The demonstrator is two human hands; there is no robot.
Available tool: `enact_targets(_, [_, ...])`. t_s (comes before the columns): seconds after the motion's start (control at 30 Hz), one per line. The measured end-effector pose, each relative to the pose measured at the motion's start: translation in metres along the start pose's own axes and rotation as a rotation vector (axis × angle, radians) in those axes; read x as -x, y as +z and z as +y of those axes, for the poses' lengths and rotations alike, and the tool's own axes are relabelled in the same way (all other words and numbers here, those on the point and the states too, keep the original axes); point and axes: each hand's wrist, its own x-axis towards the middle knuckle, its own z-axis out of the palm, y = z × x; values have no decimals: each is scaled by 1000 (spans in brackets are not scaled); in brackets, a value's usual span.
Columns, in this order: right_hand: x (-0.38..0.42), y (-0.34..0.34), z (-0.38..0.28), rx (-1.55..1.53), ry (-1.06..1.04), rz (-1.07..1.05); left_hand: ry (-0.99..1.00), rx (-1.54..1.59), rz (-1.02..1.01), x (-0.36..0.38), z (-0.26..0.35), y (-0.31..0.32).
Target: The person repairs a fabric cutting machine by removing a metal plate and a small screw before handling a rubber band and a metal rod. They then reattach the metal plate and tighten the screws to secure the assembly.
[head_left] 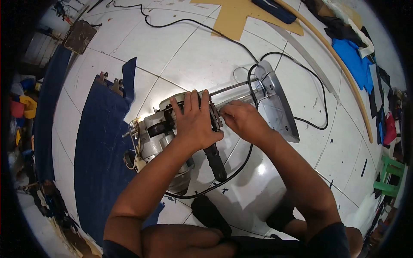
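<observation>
A fabric cutting machine (150,145) lies on its side on the tiled floor, its metal base plate (285,109) standing on edge at the right. My left hand (193,122) lies over the machine's middle with fingers spread, thumb above the black handle (215,162). At the machine's upright, just right of that hand, the fingers of my right hand (241,119) are pinched together; whatever they hold is hidden. A metal rod (232,88) runs from the machine body toward the base plate.
Black cable (325,116) loops around the machine. Dark blue fabric (101,150) with metal clips lies left, partly under the machine. Brown card (232,21), a long curved wooden strip (344,64), blue cloth (352,60) and a green stool (389,176) lie farther out.
</observation>
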Motion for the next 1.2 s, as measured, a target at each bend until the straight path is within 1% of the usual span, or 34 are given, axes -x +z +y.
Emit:
enact_targets(0.1, [-4,-1,3,56,-121,-45,13,2,22,0,-2,2])
enact_targets(0.2, [-7,2,4,72,-110,-45,21,12,34,0,-3,4])
enact_targets(0.3, [-9,4,4,90,-109,-48,12,17,-8,0,-1,-1])
enact_targets(0.4, [-11,3,2,107,-88,-89,3,17,1,1,0,-2])
enact_targets(0.5, [-12,5,3,94,-90,-80,7,13,17,2,-1,1])
enact_targets(0.6, [-12,4,0,98,-46,-98,3,9,27,2,-1,3])
enact_targets(0.7, [-9,9,3,42,-37,-72,1,-1,11,1,-1,1])
enact_targets(0.8, [-7,10,5,-37,36,-74,-3,-5,21,1,-1,3])
enact_targets(1.0, [-5,8,3,16,11,-65,8,-13,50,2,-1,4])
enact_targets(1.1, [-4,9,-3,96,10,-33,10,-22,45,2,-2,4])
enact_targets(1.2, [-2,15,-2,203,-62,4,7,-14,-4,2,-1,-1])
